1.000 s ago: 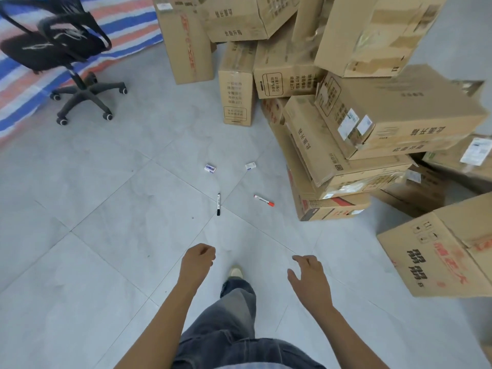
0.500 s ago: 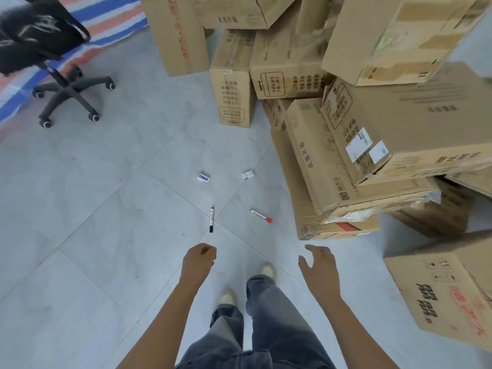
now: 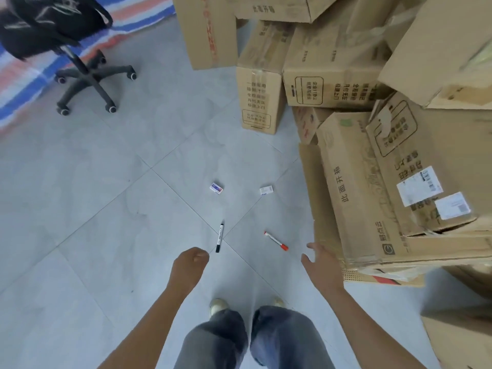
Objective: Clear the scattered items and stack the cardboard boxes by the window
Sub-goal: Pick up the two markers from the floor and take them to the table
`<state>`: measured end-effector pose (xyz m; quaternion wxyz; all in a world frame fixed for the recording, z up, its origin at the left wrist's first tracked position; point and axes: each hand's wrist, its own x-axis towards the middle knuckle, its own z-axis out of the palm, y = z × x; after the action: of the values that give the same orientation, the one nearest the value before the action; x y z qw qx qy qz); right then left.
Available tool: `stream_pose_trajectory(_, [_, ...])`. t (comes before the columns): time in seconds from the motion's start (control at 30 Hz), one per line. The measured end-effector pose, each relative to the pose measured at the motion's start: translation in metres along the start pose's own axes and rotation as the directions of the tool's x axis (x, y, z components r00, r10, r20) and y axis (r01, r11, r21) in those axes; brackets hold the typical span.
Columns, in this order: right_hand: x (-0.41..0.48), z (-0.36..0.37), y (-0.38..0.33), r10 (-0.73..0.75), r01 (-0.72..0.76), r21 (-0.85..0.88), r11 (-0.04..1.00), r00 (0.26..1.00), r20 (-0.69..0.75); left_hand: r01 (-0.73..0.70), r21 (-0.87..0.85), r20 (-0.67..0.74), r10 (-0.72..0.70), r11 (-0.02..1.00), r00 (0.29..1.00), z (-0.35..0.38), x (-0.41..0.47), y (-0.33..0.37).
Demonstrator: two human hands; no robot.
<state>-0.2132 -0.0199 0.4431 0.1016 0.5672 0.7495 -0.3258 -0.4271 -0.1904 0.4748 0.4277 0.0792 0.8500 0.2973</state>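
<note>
I see the left grip (image 3: 189, 265), a bare hand, held out over the grey tiled floor (image 3: 106, 209) with the fingers curled into a loose fist and nothing inside it. The right grip (image 3: 320, 265), the other bare hand, is open with the fingers spread. It is just beside the near corner of the leaning pile of brown cardboard boxes (image 3: 351, 198) on my right side. I cannot tell if it touches the cardboard.

The scattered items all lie on the floor in front of the grips. The black marker pen with a white label (image 3: 219, 237) lies near the crossing of the tile joints, just beyond the left grip. The white marker pen with red ends (image 3: 276, 240) lies at a slant between the two grips, a little farther out. Farther away are the small white packet with blue and red print (image 3: 216, 188) and the small plain white packet (image 3: 266, 190), well apart from each other.

The boxes are tilted on one another without order. At the far left stands a black office chair on wheels (image 3: 87, 75), partly on a blue, white and red striped sheet (image 3: 24, 75). Below, two legs in grey jeans (image 3: 218, 339) stand on the floor.
</note>
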Motion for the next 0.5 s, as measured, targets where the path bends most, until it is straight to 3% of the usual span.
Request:
stream_pose_trajectory(0.2, [0.140,0.128,0.016,-0.063,0.064,-0.039,0.997,0.998,0.012,0.008,0.209,-0.109,0.015,0.978,0.994,0.052,0.187,-0.071])
stream_pose_trajectory(0.37, [0.248,0.278,0.069,-0.069,0.087,-0.226,0.970,0.994,0.083,0.081,0.223,-0.173,-0.042,0.971,0.984,0.138,0.335,-0.177])
stream_pose_trajectory(0.5, [0.306,0.343,0.112,-0.046,0.066,-0.330,0.942,0.997,0.068,0.131,0.337,-0.161,-0.080,0.932,0.984,0.179,0.401,-0.242])
